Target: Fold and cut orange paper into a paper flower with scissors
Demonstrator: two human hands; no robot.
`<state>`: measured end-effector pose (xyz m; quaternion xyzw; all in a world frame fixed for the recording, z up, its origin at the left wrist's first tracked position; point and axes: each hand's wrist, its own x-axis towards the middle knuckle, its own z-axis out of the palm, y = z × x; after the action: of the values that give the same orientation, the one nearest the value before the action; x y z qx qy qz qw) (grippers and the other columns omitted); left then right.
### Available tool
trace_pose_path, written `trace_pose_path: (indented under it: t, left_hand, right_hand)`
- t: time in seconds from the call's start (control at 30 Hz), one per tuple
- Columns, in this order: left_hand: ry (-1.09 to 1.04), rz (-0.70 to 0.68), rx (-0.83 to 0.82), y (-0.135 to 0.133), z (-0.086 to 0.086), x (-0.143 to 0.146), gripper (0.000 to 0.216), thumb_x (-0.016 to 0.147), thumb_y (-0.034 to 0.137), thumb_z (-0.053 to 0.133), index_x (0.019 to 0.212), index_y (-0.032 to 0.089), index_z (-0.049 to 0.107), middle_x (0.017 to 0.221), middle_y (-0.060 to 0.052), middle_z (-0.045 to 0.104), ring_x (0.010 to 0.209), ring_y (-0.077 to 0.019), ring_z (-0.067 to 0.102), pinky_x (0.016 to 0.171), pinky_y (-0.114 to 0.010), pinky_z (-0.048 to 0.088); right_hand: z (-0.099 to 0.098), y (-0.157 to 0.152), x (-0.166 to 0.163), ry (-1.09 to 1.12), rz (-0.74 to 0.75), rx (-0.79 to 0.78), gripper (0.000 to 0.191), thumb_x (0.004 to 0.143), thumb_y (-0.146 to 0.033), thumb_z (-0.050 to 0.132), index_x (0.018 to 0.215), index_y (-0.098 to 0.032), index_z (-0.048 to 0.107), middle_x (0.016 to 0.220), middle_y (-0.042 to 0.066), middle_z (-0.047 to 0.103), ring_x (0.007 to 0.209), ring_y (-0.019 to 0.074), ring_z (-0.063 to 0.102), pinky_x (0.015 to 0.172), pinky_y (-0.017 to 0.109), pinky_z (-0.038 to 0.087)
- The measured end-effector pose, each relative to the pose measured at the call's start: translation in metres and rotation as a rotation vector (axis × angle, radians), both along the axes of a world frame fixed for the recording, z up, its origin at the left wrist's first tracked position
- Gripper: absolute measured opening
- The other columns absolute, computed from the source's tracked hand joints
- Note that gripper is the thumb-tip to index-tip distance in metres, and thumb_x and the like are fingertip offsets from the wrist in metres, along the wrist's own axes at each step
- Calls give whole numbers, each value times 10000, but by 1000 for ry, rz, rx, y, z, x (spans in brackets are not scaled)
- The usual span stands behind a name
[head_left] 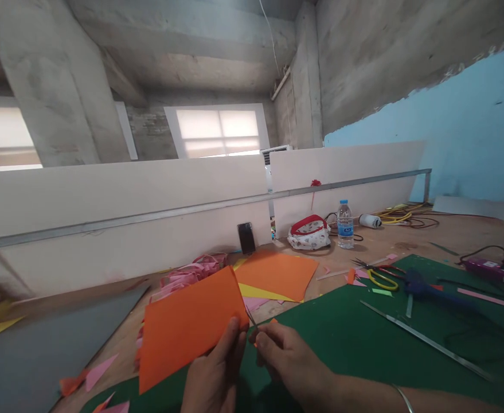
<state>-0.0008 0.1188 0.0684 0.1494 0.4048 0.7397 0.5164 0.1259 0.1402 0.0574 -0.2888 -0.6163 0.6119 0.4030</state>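
Orange paper (191, 327), near left, is being pinched by the left hand (215, 367), a thin tool (252, 319) by the right hand (292, 357). A blue label (345, 230) is being shown on the far bottle (344, 215), too small to read.

The mat (329, 338) is dark green. Above its left end, the near sheet (191, 324) is plain orange. Beyond the mat, the far sheet (280, 272) is orange too, over a yellow sheet (258, 292), with pink strips (191, 277) to their left. Also beyond the mat: a black phone (246, 238), a white pouch (308, 237) with small printed figures and red trim, and a clear bottle (345, 228) with blue cap and label.
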Motion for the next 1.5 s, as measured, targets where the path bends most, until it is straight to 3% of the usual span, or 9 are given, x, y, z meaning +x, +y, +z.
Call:
trace_pose_path:
  t: [0.13,0.27,0.47,0.87,1.5]
  left_hand:
    - [6,-6,-31,2,3,4,55,701,33,655,699,79,685,831,-58,671,767,-125,641,705,-190,551]
    - [7,73,-85,2,11,11,115,724,8,610,653,75,670,769,-53,673,683,-112,642,619,-166,551]
    - [-25,73,-138,-2,19,18,148,758,4,567,660,89,638,696,-25,647,604,-91,622,584,-160,541]
    - [6,79,-115,0,14,18,143,786,12,538,681,67,617,708,-30,623,573,-81,617,554,-167,547]
    - [-19,107,-72,3,7,16,140,759,4,562,705,97,653,762,-29,658,600,-82,638,559,-154,555]
  right_hand:
    - [0,-1,-1,18,40,21,455,779,-585,515,720,-134,512,567,-47,403,473,58,315,441,205,232]
    - [0,-2,-2,38,39,8,482,739,-610,540,754,-129,529,581,-42,427,480,56,327,448,206,240]
    - [-2,-1,-3,60,26,-23,488,707,-616,568,757,-132,543,589,-36,453,485,58,348,453,209,249]
    - [-4,0,-5,84,32,-99,487,696,-621,583,735,-138,530,557,-52,439,442,47,327,437,210,240]
    - [-6,1,-4,65,22,-49,587,643,-693,561,755,-117,550,564,-44,439,453,49,327,440,206,238]
